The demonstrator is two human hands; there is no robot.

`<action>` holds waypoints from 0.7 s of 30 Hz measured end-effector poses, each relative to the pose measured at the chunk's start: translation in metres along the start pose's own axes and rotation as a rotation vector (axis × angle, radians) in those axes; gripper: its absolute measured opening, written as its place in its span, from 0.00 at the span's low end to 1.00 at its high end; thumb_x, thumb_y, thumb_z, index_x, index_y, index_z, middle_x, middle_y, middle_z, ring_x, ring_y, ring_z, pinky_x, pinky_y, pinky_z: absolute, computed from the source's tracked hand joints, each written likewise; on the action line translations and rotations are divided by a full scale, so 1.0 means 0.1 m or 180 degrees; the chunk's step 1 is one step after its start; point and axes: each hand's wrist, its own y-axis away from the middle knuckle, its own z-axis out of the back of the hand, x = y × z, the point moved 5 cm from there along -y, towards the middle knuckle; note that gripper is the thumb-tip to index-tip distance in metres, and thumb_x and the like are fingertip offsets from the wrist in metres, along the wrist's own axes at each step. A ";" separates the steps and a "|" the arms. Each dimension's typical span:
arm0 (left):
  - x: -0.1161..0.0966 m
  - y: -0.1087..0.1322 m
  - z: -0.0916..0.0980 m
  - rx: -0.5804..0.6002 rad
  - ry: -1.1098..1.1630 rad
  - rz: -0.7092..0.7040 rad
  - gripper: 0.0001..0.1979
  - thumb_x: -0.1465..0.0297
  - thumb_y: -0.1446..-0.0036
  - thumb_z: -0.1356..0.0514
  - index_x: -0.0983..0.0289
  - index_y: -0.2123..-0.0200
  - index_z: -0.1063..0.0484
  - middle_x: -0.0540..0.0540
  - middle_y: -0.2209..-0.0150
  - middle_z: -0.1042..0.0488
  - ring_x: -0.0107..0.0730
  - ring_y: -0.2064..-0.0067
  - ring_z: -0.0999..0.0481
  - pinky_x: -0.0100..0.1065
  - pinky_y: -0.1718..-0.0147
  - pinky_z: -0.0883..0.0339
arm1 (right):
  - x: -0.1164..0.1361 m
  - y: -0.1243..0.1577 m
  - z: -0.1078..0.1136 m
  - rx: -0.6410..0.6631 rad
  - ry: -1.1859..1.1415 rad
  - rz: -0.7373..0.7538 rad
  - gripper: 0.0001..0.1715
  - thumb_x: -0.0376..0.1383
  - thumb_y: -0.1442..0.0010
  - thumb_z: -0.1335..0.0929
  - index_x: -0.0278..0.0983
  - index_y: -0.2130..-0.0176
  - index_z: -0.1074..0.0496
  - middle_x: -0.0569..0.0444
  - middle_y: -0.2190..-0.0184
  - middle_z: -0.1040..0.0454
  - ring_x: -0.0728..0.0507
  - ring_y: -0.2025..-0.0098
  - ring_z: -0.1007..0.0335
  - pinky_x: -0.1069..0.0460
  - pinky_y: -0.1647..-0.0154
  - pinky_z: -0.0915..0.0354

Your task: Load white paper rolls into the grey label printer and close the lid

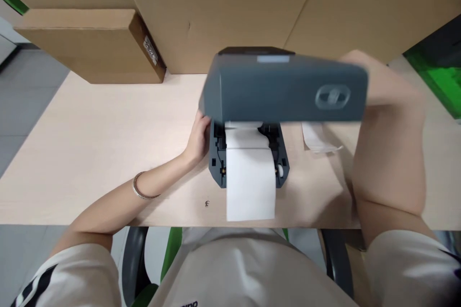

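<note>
A dark grey label printer [217, 172] stands on the table with its inside showing. A strip of white label paper [250, 184] hangs out over its front. Its raised dark grey cover [273, 88] fills much of the view above the body; whether the two are still joined is hidden. My left hand [198, 138] is closed against the printer's left side, fingertips partly hidden. On the right, my right hand [360, 64] is blurred and reaches behind the cover's right end, holding it, with its fingers mostly out of sight.
Some crumpled white paper [319, 138] lies to the printer's right. Cardboard boxes [90, 48] stand along the back left, and large cardboard panels [230, 14] rise behind the printer. A green and black object [439, 67] is at the far right. The table [108, 144] ends close to my body.
</note>
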 end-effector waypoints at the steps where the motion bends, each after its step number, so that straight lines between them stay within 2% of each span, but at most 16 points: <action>1: -0.03 0.01 -0.01 0.0006 -0.0053 -0.0080 0.23 0.48 0.33 0.33 0.54 0.43 0.22 0.54 0.31 0.22 0.57 0.20 0.35 0.54 0.20 0.39 | 0.00 0.00 0.02 -0.0238 -0.0177 0.0164 0.15 0.44 0.43 0.21 0.41 0.76 0.20 0.51 0.78 0.22 0.39 0.65 0.24 0.43 0.58 0.33; 3: -0.08 0.04 -0.03 0.0061 -0.0138 -0.0186 0.29 0.43 0.34 0.33 0.54 0.40 0.23 0.56 0.29 0.24 0.57 0.20 0.35 0.53 0.20 0.40 | 0.02 0.00 0.02 -0.0584 -0.0407 0.0488 0.24 0.50 0.34 0.23 0.43 0.78 0.23 0.50 0.80 0.26 0.38 0.64 0.25 0.39 0.50 0.31; 5: -0.11 0.07 -0.05 0.0138 -0.0186 -0.0149 0.33 0.39 0.35 0.33 0.53 0.37 0.25 0.57 0.26 0.28 0.58 0.19 0.38 0.53 0.20 0.41 | 0.02 -0.01 0.00 -0.0767 -0.0565 0.0698 0.26 0.53 0.30 0.25 0.45 0.75 0.22 0.52 0.80 0.28 0.39 0.68 0.29 0.36 0.47 0.31; 8: -0.12 0.11 -0.07 0.0259 -0.0312 -0.0066 0.36 0.39 0.38 0.30 0.50 0.35 0.28 0.54 0.22 0.34 0.58 0.17 0.42 0.52 0.19 0.43 | 0.01 -0.02 -0.04 -0.0817 -0.0795 0.0725 0.14 0.52 0.31 0.23 0.47 0.63 0.16 0.55 0.77 0.27 0.42 0.74 0.33 0.39 0.58 0.33; 10: -0.13 0.11 -0.06 0.0324 -0.0371 -0.0046 0.37 0.43 0.40 0.27 0.48 0.34 0.29 0.52 0.21 0.35 0.59 0.16 0.44 0.52 0.18 0.44 | 0.01 -0.04 -0.05 -0.0751 -0.0944 0.0693 0.13 0.51 0.32 0.21 0.47 0.58 0.16 0.57 0.74 0.26 0.44 0.76 0.32 0.43 0.65 0.37; 14: -0.14 0.08 -0.02 0.0419 -0.0468 -0.0014 0.37 0.53 0.44 0.23 0.48 0.34 0.29 0.53 0.23 0.32 0.63 0.17 0.42 0.55 0.20 0.42 | 0.07 -0.06 -0.08 -0.0653 -0.1099 0.0717 0.20 0.53 0.36 0.18 0.44 0.57 0.21 0.61 0.74 0.28 0.47 0.77 0.31 0.46 0.71 0.37; 17: -0.14 0.05 0.01 0.0428 -0.0499 -0.0037 0.38 0.58 0.47 0.23 0.48 0.34 0.29 0.53 0.24 0.30 0.65 0.19 0.41 0.57 0.21 0.41 | 0.11 -0.11 -0.12 -0.0630 -0.1172 0.0760 0.27 0.52 0.38 0.17 0.46 0.48 0.24 0.63 0.72 0.28 0.49 0.77 0.31 0.48 0.72 0.36; 21: -0.11 0.03 0.02 0.0361 -0.0582 -0.0094 0.37 0.61 0.47 0.26 0.50 0.34 0.29 0.54 0.26 0.29 0.65 0.20 0.40 0.57 0.22 0.41 | 0.02 -0.22 -0.18 -0.0498 -0.1279 0.0588 0.45 0.50 0.41 0.16 0.51 0.34 0.33 0.63 0.61 0.23 0.48 0.71 0.27 0.50 0.70 0.31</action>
